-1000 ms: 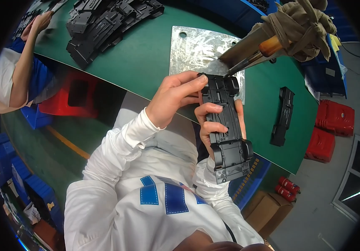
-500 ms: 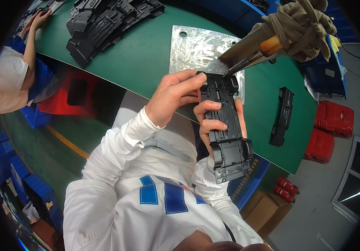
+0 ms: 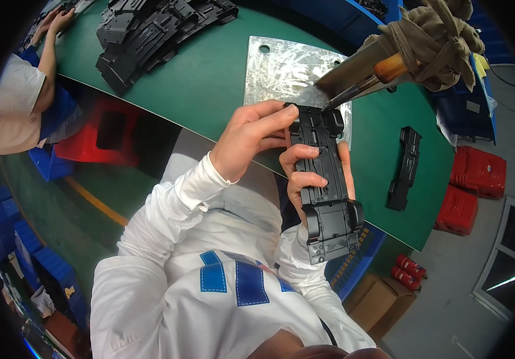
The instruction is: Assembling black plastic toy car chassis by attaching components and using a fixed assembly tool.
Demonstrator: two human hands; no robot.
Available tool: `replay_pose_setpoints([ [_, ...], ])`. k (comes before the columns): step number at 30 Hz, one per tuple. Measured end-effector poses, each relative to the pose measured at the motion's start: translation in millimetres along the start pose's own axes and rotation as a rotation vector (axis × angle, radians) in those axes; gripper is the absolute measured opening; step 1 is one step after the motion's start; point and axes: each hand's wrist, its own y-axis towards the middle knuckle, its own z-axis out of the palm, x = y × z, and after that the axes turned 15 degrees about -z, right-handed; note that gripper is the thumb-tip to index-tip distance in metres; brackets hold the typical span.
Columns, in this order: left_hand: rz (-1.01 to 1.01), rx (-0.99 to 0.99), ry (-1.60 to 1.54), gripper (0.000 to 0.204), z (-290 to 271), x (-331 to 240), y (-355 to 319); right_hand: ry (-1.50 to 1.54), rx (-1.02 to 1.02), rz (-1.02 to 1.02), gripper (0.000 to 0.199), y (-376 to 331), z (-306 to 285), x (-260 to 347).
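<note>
Between my hands is a long black plastic tray-like part (image 3: 323, 179) with raised corner walls, tilted over the table's front edge. My left hand (image 3: 248, 137) pinches its upper left corner, thumb on top. From beneath, my right hand (image 3: 299, 173) wraps round its middle, fingers over the left edge and thumb along the right. A tool with an orange handle and dark metal shaft (image 3: 353, 90), like a soldering iron, points down at the part's far end. Its tip meets that end in the picture; whether it touches, I cannot tell. Tan cloth (image 3: 434, 45) ties it to a slanted metal plate.
Under the tool lies a scuffed metal plate (image 3: 278, 69) on the green table (image 3: 197, 78). Similar black parts (image 3: 156, 36) are heaped at far left; another (image 3: 404, 167) lies at right. A person (image 3: 21, 102) works at left. Red stools (image 3: 477, 170) stand beyond the table's right edge.
The view has shifted very slightly. My hands and the black part keep the same hold and pose, with the tool's tip still at the part's far end.
</note>
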Motion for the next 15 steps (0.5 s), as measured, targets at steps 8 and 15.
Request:
replay_pose_setpoints([
  [8,0.001,-0.009,-0.005,0.031,0.7,-0.1,-0.9,-0.008,-0.008,-0.002,0.054,-0.1,0.6,-0.7],
  [15,0.005,-0.011,0.006,0.031,0.9,0.7,-0.3,-0.005,-0.011,-0.021,0.055,-0.9,-0.6,-0.2],
])
